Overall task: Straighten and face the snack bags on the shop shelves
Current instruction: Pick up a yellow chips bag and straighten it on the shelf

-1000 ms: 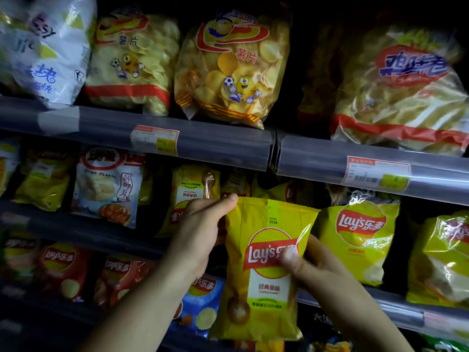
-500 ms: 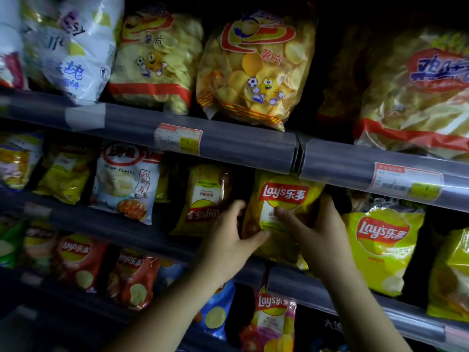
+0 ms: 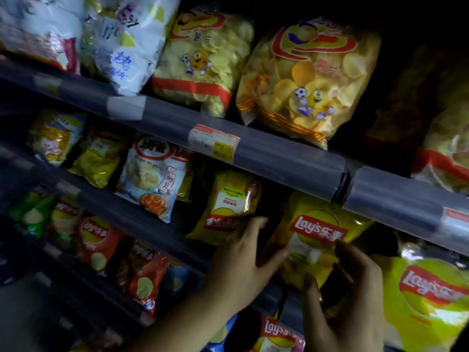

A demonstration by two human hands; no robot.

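steadying a yellow bag (image 3: 317, 232) upright on the middle shelf (image 3: 114, 207), under the upper rail (image 3: 279, 158).
two red bags (image 3: 96, 240) sit low left, two clear bags (image 3: 203, 59) above; one upside-down bag (image 3: 228, 207), then a dark gap. left hand (image 3: 243, 262) spreads straight fingers there, thumb on the yellow bag's left edge; right hand (image 3: 347, 301) curls round its lower right corner, beside one lime bag (image 3: 429, 298).

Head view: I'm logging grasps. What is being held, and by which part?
The yellow Lay's bag: the right hand grips its lower right corner, and the left hand presses its thumb on the lower left edge. Whether the left hand has a full grip is unclear.
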